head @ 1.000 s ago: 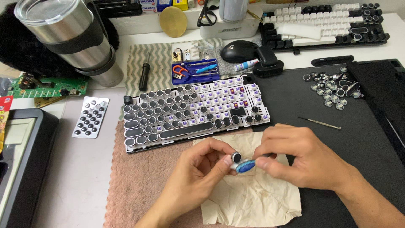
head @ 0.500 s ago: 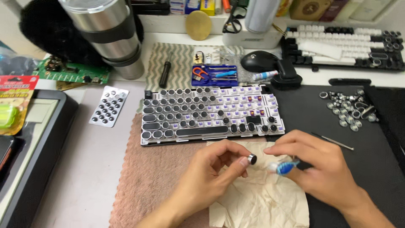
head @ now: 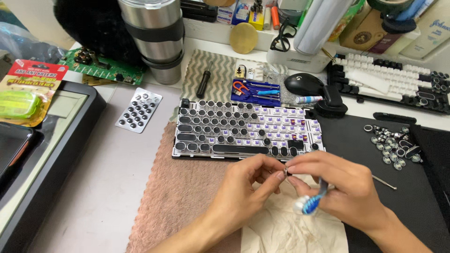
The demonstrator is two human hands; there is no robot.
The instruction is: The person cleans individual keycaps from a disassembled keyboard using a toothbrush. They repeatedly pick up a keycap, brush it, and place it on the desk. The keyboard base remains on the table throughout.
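Chrome-ringed keycap, small and round, pinched between fingertips of both hands near the desk's front edge, just above a crumpled paper towel. Left hand: grip closed on the keycap from the left, thumb and forefinger together around it. Right hand: fingertips touching the keycap from the right, remaining fingers clamped on a blue-and-white toothbrush, bristle head pointing down toward the towel. Underneath, a pink cloth spread toward the front edge. Just behind the hands, a keyboard partly fitted with round dark caps, many purple switches on its right half bare. Right of that, a black mat with a pile of loose keycaps near the right edge and a thin metal pin beside the right hand. Left of the keyboard, a tray of caps. Toward the back edge: steel tumbler, screwdriver, blue tool kit, black mouse, second keyboard at the back right corner.
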